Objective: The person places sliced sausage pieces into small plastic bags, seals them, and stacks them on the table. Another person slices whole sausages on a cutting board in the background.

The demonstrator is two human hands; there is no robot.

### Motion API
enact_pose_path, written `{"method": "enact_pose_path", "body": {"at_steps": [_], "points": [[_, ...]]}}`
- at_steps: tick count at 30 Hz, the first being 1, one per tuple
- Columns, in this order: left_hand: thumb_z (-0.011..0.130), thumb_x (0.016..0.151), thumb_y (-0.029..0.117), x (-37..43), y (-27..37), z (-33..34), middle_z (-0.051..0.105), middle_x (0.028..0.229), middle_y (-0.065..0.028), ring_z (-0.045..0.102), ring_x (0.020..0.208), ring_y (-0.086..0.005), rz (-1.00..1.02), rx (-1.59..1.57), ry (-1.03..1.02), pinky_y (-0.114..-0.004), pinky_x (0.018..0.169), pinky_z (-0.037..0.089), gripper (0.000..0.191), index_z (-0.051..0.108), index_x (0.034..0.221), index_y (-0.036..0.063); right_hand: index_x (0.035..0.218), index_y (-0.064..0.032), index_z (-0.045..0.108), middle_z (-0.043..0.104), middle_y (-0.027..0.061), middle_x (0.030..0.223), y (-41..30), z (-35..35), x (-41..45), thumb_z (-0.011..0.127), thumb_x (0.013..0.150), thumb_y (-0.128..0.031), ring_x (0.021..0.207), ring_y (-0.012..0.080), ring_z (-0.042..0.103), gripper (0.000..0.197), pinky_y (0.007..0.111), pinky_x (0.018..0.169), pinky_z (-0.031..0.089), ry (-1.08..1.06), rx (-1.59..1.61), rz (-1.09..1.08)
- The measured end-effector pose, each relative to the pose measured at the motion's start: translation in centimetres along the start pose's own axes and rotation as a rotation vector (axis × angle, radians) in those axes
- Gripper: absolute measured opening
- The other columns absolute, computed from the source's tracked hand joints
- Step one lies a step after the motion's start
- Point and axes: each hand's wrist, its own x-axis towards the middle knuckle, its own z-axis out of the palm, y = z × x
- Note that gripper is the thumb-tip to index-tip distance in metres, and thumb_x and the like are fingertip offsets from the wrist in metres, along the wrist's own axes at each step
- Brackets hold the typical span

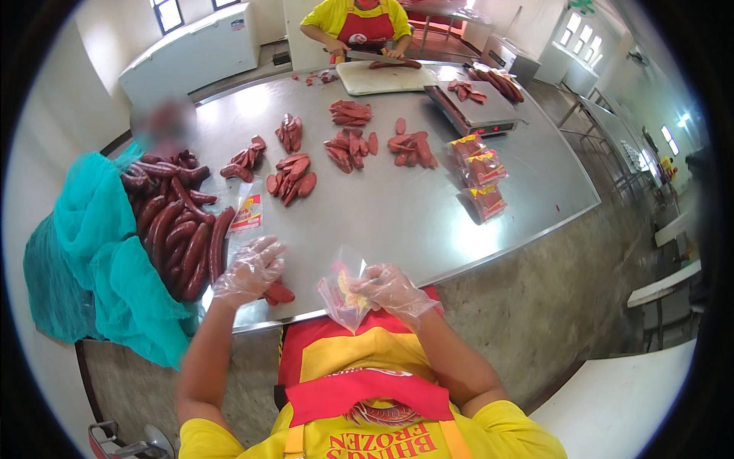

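My right hand [390, 287], in a clear plastic glove, pinches a printed clear plastic bag [338, 295] at the table's near edge. My left hand [252, 267], gloved the same way, is held with its fingers apart above the steel table. Sausage slices [280, 293] lie just below and beside it, partly hidden by the palm. Beyond the fingers lies another printed plastic bag [246, 212], flat on the table. Whole dark-red sausages [178, 229] are heaped left of my left hand, against a teal mesh cloth [94, 224].
Several piles of sliced sausage [292, 177] dot the steel table [378, 229]. Filled packs [484, 178] lie right, near a digital scale [479, 109] bearing slices. Across the table, a person [358, 28] holds a long knife [364, 55] over a white cutting board [384, 80].
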Motion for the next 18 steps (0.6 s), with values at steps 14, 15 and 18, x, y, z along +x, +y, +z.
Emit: {"method": "enact_pose_path", "body": {"at_steps": [14,15,18], "points": [[0.079,0.096,0.009,-0.4,13.5,1.6,0.078,0.106,-0.0133,0.077,0.100,-0.0399,-0.369,-0.304,0.146,-0.052,0.092,0.064,0.029,0.084,0.123,0.0179,0.100,-0.0196,0.078,0.062,0.0074,0.071,-0.6,3.6,1.3,0.090,0.097,-0.028,0.065,0.0321,0.066,0.016,0.048,0.065,0.051,0.159,-1.398,-1.313],[0.077,0.097,0.008,-1.0,14.1,2.0,0.077,0.106,-0.0140,0.077,0.100,-0.0402,-0.455,-0.327,0.179,-0.053,0.090,0.064,0.027,0.083,0.121,0.0174,0.107,-0.0214,0.079,0.066,0.0068,0.079,-0.1,3.8,1.2,0.087,0.096,-0.021,0.071,0.0324,0.068,0.014,0.049,0.069,0.052,0.159,-1.406,-1.364],[0.072,0.099,0.001,-1.7,15.2,3.4,0.076,0.101,-0.0157,0.076,0.094,-0.0410,-0.626,-0.273,0.420,-0.055,0.082,0.063,0.024,0.080,0.116,0.0152,0.126,-0.0213,0.082,0.074,0.0065,0.096,1.7,4.4,2.1,0.080,0.096,-0.009,0.081,0.0308,0.072,0.033,0.048,0.074,0.055,0.242,-1.163,-1.079]]}}
